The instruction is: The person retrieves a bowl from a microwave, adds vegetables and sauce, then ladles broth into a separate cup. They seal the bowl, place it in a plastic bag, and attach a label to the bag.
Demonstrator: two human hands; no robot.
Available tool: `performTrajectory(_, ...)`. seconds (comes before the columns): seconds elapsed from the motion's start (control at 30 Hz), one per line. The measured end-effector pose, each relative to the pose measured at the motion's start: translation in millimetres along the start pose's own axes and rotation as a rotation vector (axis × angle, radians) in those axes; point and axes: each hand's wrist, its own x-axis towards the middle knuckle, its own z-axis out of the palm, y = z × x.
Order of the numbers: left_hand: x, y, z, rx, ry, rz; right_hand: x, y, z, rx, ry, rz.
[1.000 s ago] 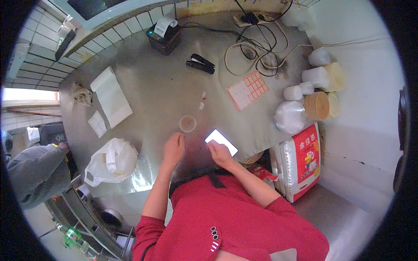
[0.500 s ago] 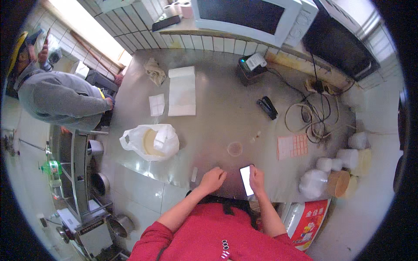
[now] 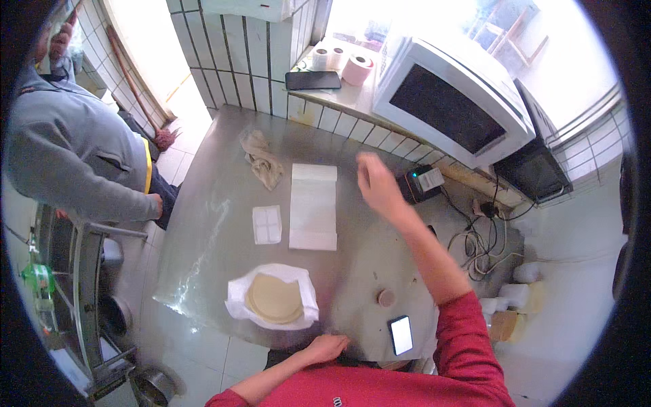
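Note:
My right hand (image 3: 377, 180) reaches over the far part of the metal table, left of a small black printer (image 3: 412, 190) with white paper on it. Motion smears its fingers. Near the front edge rests my left hand (image 3: 327, 348), its fingers curled in with nothing visible in them. A phone (image 3: 401, 336) with a bright screen lies on the table at the right. Ahead of my left hand sits an opened white plastic bag (image 3: 237, 298) holding round, flat, tan sheets (image 3: 274, 298). Beyond it are a long white paper (image 3: 313, 207) and a small sheet of labels (image 3: 266, 225).
A crumpled beige cloth (image 3: 261, 159) lies at the far left of the table (image 3: 196, 224). Behind stand a microwave (image 3: 454, 102) and paper rolls (image 3: 356, 69) on a ledge. Tangled cables (image 3: 478, 251) are at the right. A person in grey (image 3: 81, 149) stands at the left.
My right hand has let go of the phone, which now lies on the table, and has moved far forward. The bag is now spread open around the tan sheets. The view has shifted.

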Motion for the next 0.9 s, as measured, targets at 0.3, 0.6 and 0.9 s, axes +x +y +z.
performTrajectory(0.3,-54,-153,5,0.209,0.14,0.059,323,49,-4,-0.702,0.054,-0.093)
performTrajectory(0.6,-21,-126,-71,-0.091,0.209,-0.118,370,67,16,-0.903,-0.131,0.072)
performTrajectory(0.9,-32,-112,-10,-0.084,0.139,0.287,117,-61,-22,0.586,0.248,0.015)
